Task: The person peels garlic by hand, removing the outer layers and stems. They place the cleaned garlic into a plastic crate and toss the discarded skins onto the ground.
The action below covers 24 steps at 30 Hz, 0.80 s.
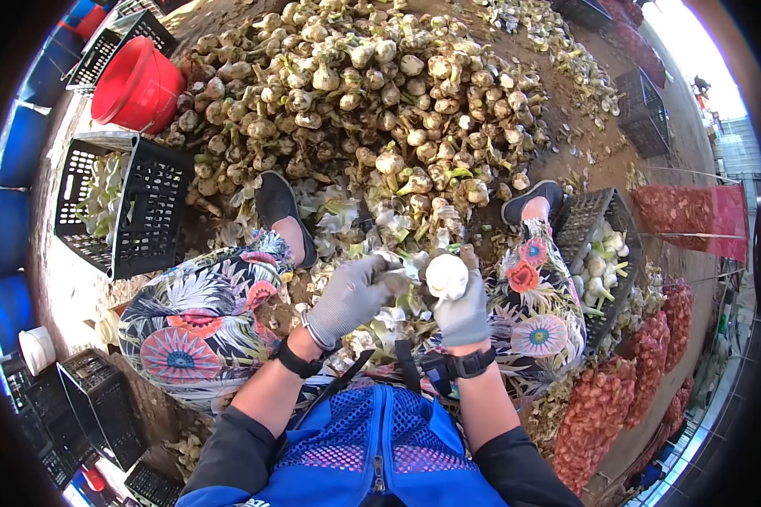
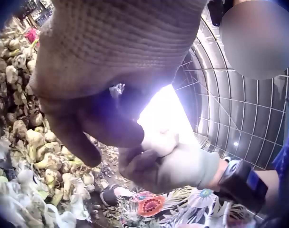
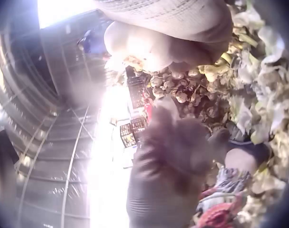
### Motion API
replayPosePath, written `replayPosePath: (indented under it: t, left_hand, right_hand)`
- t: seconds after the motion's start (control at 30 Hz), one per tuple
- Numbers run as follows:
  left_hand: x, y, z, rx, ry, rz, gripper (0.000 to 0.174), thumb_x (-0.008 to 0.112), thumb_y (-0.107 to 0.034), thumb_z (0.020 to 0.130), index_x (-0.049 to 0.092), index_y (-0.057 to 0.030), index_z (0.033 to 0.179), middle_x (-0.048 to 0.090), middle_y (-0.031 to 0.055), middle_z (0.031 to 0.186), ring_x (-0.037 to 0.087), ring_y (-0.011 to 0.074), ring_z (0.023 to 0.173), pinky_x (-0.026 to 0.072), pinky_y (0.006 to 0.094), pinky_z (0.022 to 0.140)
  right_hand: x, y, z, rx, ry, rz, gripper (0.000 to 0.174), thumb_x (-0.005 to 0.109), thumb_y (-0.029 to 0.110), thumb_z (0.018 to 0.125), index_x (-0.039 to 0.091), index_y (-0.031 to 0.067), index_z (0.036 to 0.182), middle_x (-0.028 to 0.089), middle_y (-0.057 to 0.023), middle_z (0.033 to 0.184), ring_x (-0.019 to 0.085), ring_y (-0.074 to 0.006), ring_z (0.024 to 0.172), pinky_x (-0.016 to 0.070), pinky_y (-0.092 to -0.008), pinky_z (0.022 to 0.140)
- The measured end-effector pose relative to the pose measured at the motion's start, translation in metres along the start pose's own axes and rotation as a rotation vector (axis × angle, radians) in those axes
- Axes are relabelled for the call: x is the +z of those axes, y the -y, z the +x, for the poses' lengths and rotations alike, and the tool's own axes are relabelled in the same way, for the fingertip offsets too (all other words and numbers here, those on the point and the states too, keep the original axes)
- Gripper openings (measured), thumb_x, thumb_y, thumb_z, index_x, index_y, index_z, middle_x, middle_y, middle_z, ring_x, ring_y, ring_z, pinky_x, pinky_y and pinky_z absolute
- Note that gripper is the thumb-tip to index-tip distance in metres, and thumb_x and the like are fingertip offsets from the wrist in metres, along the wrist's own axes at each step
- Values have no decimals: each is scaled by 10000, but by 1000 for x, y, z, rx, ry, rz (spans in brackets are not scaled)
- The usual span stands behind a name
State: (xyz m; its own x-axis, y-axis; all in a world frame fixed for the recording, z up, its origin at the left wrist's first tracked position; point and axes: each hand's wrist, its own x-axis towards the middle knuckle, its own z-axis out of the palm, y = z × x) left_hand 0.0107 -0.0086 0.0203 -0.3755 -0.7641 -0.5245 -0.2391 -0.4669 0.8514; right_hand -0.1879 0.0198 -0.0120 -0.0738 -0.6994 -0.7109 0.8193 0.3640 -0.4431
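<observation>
My gloved right hand (image 1: 465,314) grips a clean white garlic bulb (image 1: 446,277) in front of my lap. In the right wrist view the bulb (image 3: 127,45) shows glaringly bright under the fingers. The gloved left hand (image 1: 353,296) is just left of it, fingers loosely bent and blurred, with no bulb in it. The left wrist view has the left hand (image 2: 111,61) large and dark, its fingertips close by the bulb (image 2: 164,142). Loose peels (image 1: 389,325) lie below and between the hands. Ahead of my feet rises a heap of unpeeled garlic (image 1: 355,93).
At my right leg stands a black crate (image 1: 579,224) holding cleaned garlic (image 1: 602,266). Another crate (image 1: 156,203) with bulbs is on the left, near a red bucket (image 1: 139,89). Red mesh sacks (image 1: 596,414) line the right side. My two shoes (image 1: 275,203) flank the peels.
</observation>
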Motion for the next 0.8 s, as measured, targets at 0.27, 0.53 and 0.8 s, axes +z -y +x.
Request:
replayPosePath:
  t: [0.27, 0.53, 0.8]
  left_hand:
    - [23, 6, -9, -61, 240, -492, 208, 552, -162, 941, 665, 12, 930, 692, 71, 833, 655, 146, 737, 508, 289, 695]
    - [1, 24, 5, 206, -113, -26, 168, 605, -89, 871, 638, 15, 1000, 677, 93, 869, 667, 194, 759, 506, 324, 681]
    - [28, 25, 4, 333, 220, 637, 517, 644, -378, 899, 538, -65, 1297, 625, 214, 1137, 648, 391, 970, 523, 449, 818]
  right_hand:
    - [13, -17, -16, -528, -135, -483, 247, 614, 195, 999, 717, -16, 924, 701, -17, 811, 612, -96, 631, 475, -267, 534]
    - [-54, 166, -59, -1308, -822, -1056, 302, 664, 264, 951, 688, 11, 1113, 683, -48, 984, 635, -112, 804, 521, -248, 685]
    - [27, 25, -38, -1277, 224, -1346, 384, 578, -74, 820, 663, 48, 1174, 661, -59, 906, 611, -170, 824, 512, -341, 793]
